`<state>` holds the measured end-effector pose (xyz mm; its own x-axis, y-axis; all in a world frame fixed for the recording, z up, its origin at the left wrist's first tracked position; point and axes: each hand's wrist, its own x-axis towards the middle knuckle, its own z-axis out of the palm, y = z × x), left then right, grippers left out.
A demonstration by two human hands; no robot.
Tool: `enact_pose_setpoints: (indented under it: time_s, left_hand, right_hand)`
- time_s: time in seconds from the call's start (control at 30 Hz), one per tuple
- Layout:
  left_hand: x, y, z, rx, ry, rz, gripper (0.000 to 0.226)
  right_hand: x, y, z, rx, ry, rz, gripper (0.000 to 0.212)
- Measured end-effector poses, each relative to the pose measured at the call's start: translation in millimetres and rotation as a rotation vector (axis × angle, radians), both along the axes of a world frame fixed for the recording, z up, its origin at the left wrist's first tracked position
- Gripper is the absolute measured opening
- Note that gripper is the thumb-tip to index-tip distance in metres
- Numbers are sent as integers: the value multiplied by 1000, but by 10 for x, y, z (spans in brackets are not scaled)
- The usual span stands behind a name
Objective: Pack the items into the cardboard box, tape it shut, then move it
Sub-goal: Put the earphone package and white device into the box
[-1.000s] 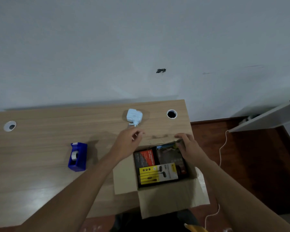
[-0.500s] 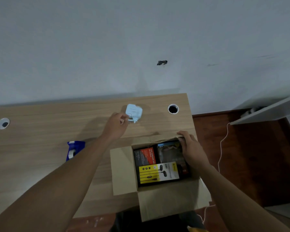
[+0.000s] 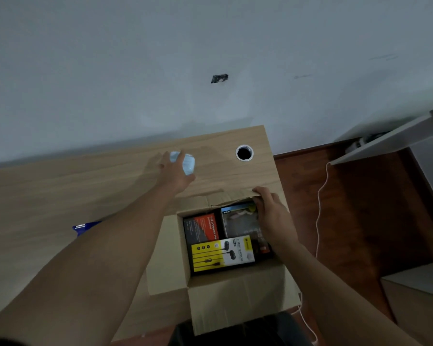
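Note:
An open cardboard box (image 3: 238,293) sits at the desk's near right corner with its flaps spread. Inside lie a yellow earphone pack (image 3: 220,254), a black-and-orange pack (image 3: 201,229) and a dark pack (image 3: 240,221). My left hand (image 3: 174,171) reaches across the desk and closes around a small white charger (image 3: 187,164) near the back edge. My right hand (image 3: 273,216) holds the box's far flap and rim at the right. A blue tape dispenser (image 3: 85,227) is mostly hidden behind my left forearm.
The wooden desk (image 3: 48,196) has a round cable hole (image 3: 244,153) at the back right. A white cable (image 3: 320,211) hangs over the dark floor to the right. Another light table (image 3: 385,141) stands at the far right, the wall behind.
My left hand moved from the box's far flap out to the white charger and closed on it. The right hand stayed on the box. The view shifted, hiding most of the tape dispenser.

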<state>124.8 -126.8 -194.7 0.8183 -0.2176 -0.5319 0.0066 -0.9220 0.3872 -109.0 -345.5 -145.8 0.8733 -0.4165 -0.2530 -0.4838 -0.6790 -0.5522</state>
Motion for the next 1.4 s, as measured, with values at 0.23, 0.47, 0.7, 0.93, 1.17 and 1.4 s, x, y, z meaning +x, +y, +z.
enact_pose_setpoints:
  time_s: [0.23,0.47,0.7,0.93,1.17,1.4]
  left_hand:
    - [-151,-41,-141,-244,-32,300,73]
    - [-217,75,-32,-305,6,350,75]
    - [-229,262,557,-579,-192,331,71]
    - [-609,446,1251,-755,-115,245,69]
    - [-1071,661,1408,-694,48,152,64]
    - [-1386,759,1304,-712,208,120,55]
  right_hand:
    - [-32,26,-24,-8,6,-13,30]
    - [-32,51,-1,-12,22,-33,31]
    - [2,119,7,-40,35,-67,31]
    - [171,246,-17,-20,47,-110,30]
    - [336,312,-1,65,93,-42,35]
    - [235,190,78,144,93,18,52]
